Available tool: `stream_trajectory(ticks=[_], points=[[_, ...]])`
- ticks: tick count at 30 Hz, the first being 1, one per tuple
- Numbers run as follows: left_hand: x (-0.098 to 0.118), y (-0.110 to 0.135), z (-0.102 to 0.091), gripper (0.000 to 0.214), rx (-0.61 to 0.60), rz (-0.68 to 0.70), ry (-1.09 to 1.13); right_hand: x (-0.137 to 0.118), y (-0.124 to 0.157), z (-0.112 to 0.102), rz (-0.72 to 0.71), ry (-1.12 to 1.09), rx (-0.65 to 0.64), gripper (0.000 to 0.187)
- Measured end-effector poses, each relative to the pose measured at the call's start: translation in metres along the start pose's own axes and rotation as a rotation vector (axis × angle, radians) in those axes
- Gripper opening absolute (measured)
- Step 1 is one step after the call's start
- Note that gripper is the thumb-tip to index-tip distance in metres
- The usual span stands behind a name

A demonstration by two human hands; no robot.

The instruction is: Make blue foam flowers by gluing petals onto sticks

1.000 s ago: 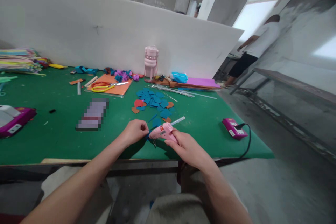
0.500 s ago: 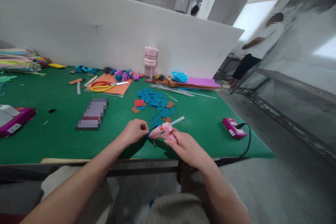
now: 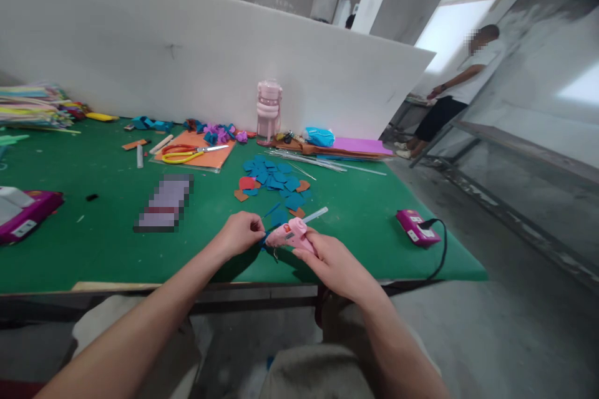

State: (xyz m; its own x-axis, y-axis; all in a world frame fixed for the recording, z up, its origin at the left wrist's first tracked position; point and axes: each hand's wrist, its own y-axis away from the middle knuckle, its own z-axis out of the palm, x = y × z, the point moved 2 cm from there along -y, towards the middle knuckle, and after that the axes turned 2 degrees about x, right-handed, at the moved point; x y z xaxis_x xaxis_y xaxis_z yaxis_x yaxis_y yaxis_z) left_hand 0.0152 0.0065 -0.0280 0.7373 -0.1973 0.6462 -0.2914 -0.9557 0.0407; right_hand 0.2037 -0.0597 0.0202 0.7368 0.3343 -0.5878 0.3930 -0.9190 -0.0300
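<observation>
My right hand is wrapped round the handle of a pink hot glue gun. A clear glue stick sticks out of its back end, and the nozzle points left toward my other hand. With fingers pinched, my left hand holds a small blue felt piece, mostly hidden behind the fingertips and the nozzle. Just beyond both hands lies a loose pile of cut blue felt pieces, with a red piece and a few brown pieces at its edges.
On the green table are a phone, scissors on an orange sheet, a pink bottle, and glue sticks. Purple power strips sit at both sides; a cord hangs off the front. Another person stands far right.
My hands, the glue gun and the blue piece stay almost where they were. In the background, the person at the right has shifted slightly and moved their arms.
</observation>
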Motion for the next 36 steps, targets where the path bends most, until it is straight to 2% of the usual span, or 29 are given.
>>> stream_trajectory(ticks=[36], points=[[0.0015,-0.0001,-0.0010,0.013,0.001,-0.015,-0.002,0.0007,0.0011,-0.0047,0.023,0.038,0.009,0.021]])
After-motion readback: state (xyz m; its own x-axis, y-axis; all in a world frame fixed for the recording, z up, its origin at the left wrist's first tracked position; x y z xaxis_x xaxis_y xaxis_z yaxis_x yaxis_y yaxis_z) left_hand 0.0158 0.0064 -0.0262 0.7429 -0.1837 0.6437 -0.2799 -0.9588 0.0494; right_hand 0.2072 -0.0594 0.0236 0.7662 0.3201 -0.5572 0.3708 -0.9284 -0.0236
